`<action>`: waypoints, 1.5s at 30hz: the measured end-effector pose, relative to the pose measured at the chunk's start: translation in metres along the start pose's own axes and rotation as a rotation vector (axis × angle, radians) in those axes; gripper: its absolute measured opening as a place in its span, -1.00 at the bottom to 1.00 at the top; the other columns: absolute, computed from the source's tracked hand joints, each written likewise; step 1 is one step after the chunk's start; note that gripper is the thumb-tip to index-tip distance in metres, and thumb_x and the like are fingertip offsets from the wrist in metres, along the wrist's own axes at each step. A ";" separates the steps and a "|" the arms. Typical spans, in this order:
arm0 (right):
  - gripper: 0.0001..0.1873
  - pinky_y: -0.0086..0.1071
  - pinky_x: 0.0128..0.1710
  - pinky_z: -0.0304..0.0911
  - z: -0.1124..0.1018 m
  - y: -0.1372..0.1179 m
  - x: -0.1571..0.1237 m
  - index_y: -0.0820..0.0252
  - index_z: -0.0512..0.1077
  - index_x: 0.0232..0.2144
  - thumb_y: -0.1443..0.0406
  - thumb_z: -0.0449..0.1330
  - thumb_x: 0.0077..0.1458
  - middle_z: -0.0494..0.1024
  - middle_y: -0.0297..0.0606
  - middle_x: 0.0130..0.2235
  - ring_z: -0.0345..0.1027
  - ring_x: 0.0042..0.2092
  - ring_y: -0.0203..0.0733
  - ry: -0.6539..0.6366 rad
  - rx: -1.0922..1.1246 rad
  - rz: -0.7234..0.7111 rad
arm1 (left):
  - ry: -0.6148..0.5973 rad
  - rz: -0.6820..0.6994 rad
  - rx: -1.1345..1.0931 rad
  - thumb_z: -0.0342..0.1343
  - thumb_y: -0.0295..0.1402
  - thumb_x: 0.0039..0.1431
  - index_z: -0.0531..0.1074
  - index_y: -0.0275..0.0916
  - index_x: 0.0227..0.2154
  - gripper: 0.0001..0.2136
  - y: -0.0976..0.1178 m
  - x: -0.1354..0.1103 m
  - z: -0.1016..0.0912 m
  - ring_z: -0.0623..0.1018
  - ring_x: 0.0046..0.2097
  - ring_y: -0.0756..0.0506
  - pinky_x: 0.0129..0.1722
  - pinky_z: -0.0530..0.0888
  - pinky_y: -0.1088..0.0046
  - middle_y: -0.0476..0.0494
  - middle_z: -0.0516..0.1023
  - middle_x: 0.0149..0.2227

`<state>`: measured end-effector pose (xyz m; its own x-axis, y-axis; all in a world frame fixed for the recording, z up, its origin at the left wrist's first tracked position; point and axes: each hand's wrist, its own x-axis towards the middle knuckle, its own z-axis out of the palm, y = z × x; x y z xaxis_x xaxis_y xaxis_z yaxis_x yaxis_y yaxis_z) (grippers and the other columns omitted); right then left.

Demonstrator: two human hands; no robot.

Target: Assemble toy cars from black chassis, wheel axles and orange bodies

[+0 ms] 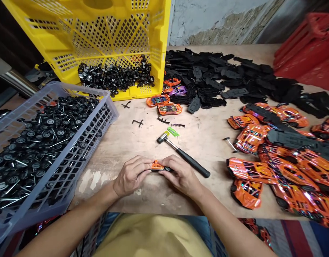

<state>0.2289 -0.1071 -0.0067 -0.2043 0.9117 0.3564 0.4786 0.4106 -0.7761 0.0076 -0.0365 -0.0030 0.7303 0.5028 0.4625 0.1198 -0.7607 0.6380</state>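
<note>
Between my two hands is a small orange toy car (pixel 156 165), held low over the wooden table near its front edge. My left hand (pixel 132 175) pinches the car's left end. At the other end, beside a black wheel, my right hand (pixel 182 174) grips it with thumb and fingers. Much of the car is hidden by the fingers. Just beyond my right hand lies a mallet (pixel 184 155) with a black handle and a yellow-tipped head. A bright green plastic piece (pixel 173 131) rests beside its head, and small black plastic parts (pixel 138 123) are scattered farther back.
On the left, a translucent crate (pixel 100 117) holds wheels on axles. Behind it, a tipped yellow crate (pixel 164 39) contains more. Black car bases (pixel 207 71) are heaped at the back. Orange toy cars (pixel 250 171) crowd the right side, near a red crate (pixel 306 53). One axle (pixel 230 144) lies loose.
</note>
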 end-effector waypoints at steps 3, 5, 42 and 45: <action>-0.83 -0.29 -0.19 0.40 0.003 -0.004 -0.001 0.20 0.43 -0.14 0.35 0.19 0.19 0.52 -0.14 -0.24 0.42 -0.20 -0.17 0.028 -0.012 -0.008 | 0.022 -0.009 0.023 0.08 -0.61 0.16 0.44 -0.26 -0.16 -0.78 0.002 0.000 0.003 0.55 -0.12 -0.12 -0.12 0.51 0.28 -0.28 0.59 -0.14; -0.84 -0.29 -0.20 0.40 0.005 -0.006 -0.001 0.19 0.43 -0.15 0.35 0.18 0.19 0.52 -0.14 -0.24 0.43 -0.20 -0.17 0.067 -0.021 -0.003 | 0.046 -0.015 0.007 0.08 -0.61 0.15 0.45 -0.26 -0.19 -0.79 0.002 -0.001 0.005 0.55 -0.12 -0.12 -0.12 0.51 0.28 -0.27 0.59 -0.15; -0.41 -0.36 -0.48 -0.09 0.004 -0.060 0.094 0.23 0.50 -0.49 0.05 -0.13 0.34 0.42 -0.21 -0.44 0.30 -0.38 -0.20 -0.128 -0.706 -0.105 | 0.150 -0.606 -0.141 0.08 -0.50 -0.10 0.22 -0.22 -0.64 -0.85 0.044 0.035 0.009 0.38 -0.52 0.01 -0.53 0.30 0.53 0.04 0.33 -0.62; -0.43 -0.36 -0.49 -0.09 0.006 -0.056 0.094 0.22 0.50 -0.50 0.09 -0.12 0.35 0.40 -0.23 -0.46 0.29 -0.41 -0.23 -0.094 -0.664 -0.064 | 0.183 -0.619 -0.158 0.11 -0.50 -0.10 0.26 -0.23 -0.59 -0.88 0.043 0.034 0.011 0.43 -0.48 -0.01 -0.50 0.35 0.53 0.03 0.39 -0.57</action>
<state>0.1780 -0.0437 0.0670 -0.3090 0.8951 0.3213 0.8802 0.3971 -0.2598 0.0449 -0.0560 0.0334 0.4305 0.8998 0.0704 0.3701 -0.2471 0.8955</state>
